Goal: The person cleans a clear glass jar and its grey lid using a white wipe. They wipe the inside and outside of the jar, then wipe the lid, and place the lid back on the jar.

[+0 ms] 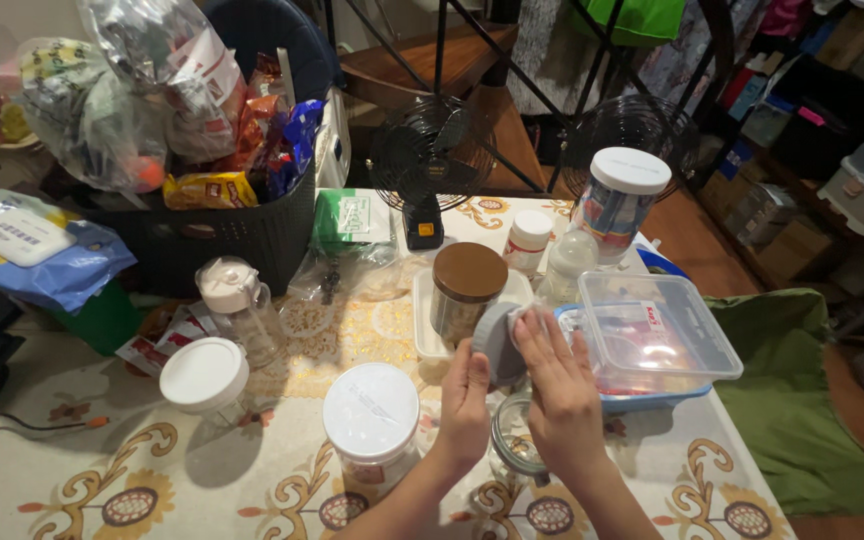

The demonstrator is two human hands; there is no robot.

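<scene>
Both hands are up over the open glass jar [514, 440] on the worktop [252, 480], left hand [465, 400] gripping the grey lid [497, 340] by its rim, right hand [557, 385] pressing a white cloth [524, 315] against it (light, stiff, probably slick; rim grip looks safest).

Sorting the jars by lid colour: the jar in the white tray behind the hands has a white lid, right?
Not quite. The head view shows the jar in the white tray behind the hands has a brown lid, not a white one.
</scene>
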